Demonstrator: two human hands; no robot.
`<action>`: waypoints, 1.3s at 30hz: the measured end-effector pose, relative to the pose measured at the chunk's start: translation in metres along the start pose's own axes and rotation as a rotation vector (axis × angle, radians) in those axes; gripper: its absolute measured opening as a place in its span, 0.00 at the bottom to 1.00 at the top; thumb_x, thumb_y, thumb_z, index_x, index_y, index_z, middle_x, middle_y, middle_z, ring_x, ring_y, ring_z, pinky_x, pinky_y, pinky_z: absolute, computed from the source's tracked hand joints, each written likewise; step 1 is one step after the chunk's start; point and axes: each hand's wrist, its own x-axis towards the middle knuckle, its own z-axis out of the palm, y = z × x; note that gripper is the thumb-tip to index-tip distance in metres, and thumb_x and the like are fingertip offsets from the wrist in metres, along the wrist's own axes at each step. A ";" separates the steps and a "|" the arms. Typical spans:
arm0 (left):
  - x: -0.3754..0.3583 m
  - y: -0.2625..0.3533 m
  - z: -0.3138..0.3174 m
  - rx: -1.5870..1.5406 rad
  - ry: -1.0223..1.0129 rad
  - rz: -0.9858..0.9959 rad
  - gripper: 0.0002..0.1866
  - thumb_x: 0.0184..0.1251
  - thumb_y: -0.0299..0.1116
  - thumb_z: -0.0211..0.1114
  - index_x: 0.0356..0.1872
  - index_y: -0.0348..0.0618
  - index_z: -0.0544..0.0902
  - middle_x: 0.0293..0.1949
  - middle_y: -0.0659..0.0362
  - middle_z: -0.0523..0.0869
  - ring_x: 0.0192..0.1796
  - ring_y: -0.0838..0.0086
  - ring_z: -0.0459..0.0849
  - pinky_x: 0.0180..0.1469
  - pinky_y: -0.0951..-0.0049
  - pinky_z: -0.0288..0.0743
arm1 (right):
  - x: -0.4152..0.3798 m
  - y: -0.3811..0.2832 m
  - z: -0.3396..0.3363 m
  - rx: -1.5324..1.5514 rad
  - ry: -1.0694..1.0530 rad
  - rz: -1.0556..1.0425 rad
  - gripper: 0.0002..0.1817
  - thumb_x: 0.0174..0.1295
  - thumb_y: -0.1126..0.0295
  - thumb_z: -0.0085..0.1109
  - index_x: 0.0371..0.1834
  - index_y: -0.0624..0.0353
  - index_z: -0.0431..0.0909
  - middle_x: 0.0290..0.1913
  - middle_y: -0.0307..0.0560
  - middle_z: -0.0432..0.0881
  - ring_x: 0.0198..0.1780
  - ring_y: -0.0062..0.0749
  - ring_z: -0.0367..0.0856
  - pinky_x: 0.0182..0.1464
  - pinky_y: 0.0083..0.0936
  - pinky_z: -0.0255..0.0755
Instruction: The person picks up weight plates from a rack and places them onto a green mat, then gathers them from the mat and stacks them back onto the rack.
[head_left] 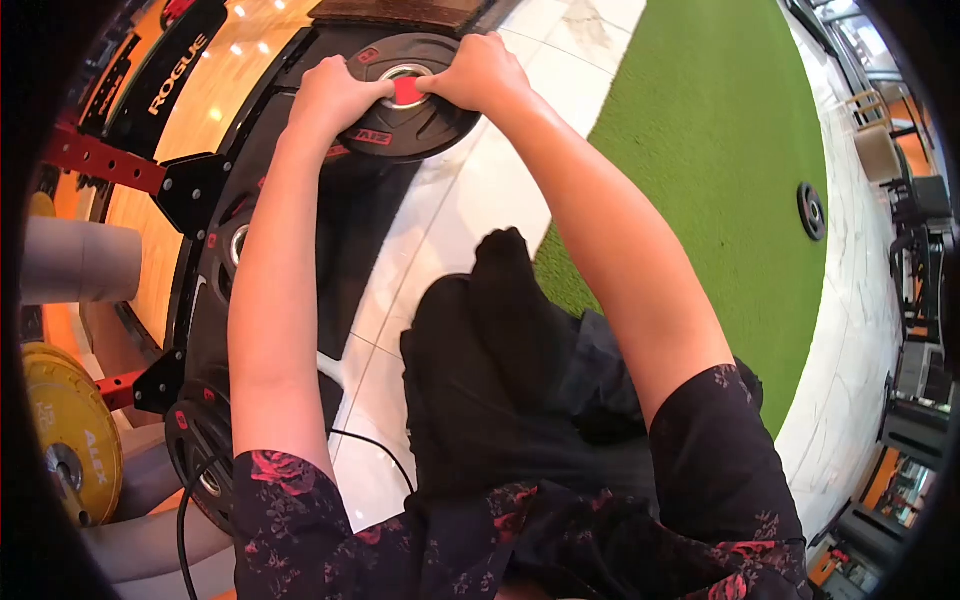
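Note:
A round black weight plate point(428, 138) with red markings is held out in front of me at the top of the view. My left hand point(335, 98) grips its left side, and my right hand point(486, 76) has the right side. Both thumbs reach over the upper face toward the metal-ringed centre hole, where a red patch shows. My other fingers are mostly hidden by the plate and hands. Beneath and beside my left forearm, more black plates point(205, 470) stand along a black mat.
A rack with a red bar point(110, 160) and yellow plates point(75, 430) stands to the left. Green turf point(720, 150) runs along the right, with a small black plate point(811, 211) on it. A black cable point(375, 440) crosses the white floor tiles near my legs.

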 end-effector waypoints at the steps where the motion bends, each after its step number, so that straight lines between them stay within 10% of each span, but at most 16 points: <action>1: 0.001 -0.013 -0.005 -0.002 0.022 -0.010 0.45 0.42 0.54 0.79 0.58 0.25 0.84 0.53 0.36 0.89 0.57 0.52 0.90 0.60 0.59 0.83 | 0.007 -0.013 0.010 -0.028 0.007 -0.036 0.50 0.43 0.36 0.81 0.60 0.70 0.82 0.65 0.66 0.77 0.62 0.57 0.84 0.62 0.41 0.82; 30: 0.039 -0.126 0.016 0.131 -0.003 -0.244 0.35 0.52 0.60 0.77 0.53 0.40 0.90 0.54 0.48 0.92 0.56 0.54 0.91 0.56 0.55 0.85 | 0.076 -0.071 0.124 -0.221 -0.029 -0.222 0.42 0.50 0.33 0.74 0.56 0.61 0.87 0.64 0.55 0.81 0.60 0.51 0.86 0.59 0.43 0.82; 39: 0.047 -0.127 0.024 0.125 0.016 -0.201 0.34 0.52 0.56 0.79 0.52 0.38 0.90 0.52 0.44 0.91 0.54 0.53 0.92 0.57 0.57 0.85 | 0.088 -0.062 0.156 -0.095 -0.024 -0.171 0.45 0.58 0.38 0.73 0.58 0.75 0.81 0.64 0.68 0.79 0.61 0.60 0.85 0.61 0.46 0.81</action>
